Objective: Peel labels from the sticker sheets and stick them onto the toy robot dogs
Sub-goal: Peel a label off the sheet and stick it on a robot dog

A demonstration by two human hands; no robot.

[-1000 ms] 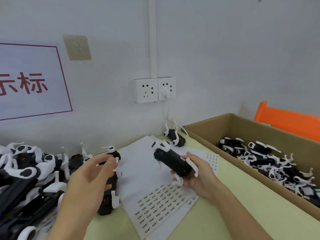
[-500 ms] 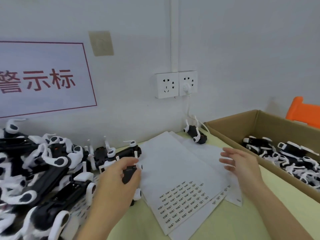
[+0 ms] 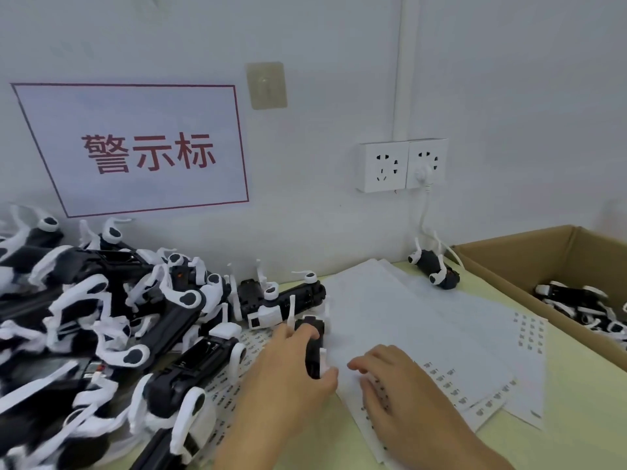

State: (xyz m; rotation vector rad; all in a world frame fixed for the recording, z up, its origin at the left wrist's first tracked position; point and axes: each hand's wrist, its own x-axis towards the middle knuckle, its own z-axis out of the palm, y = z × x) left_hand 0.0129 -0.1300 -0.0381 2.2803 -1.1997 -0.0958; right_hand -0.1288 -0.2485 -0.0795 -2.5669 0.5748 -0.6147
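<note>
Sticker sheets (image 3: 407, 320) lie fanned in a loose stack on the pale green table (image 3: 576, 418), between the pile of toy robot dogs (image 3: 112, 317) on my left and the cardboard box (image 3: 529, 262) on my right. Most of the top sheet is bare white backing; rows of small printed labels (image 3: 451, 381) remain along its near edge, and more show on the sheets poking out below and to the right.

My left hand (image 3: 288, 374) grips one black-and-white dog (image 3: 314, 344) that sits at the left edge of the sheets, my thumb on the near side and my fingers curled over the far side of its dark body. My right hand (image 3: 397, 385) rests on the top sheet just beside that dog, fingers bent down with their tips pressing on the paper near the labels; whether a label is pinched under them I cannot tell.

One more dog (image 3: 434, 266) lies alone at the back of the table, near the wall and touching the far corner of the sheets. Further dogs (image 3: 576, 300) lie inside the box. On the wall hang a white sign with red characters (image 3: 146, 150) and a double socket (image 3: 402, 166) with a white plug in it.
</note>
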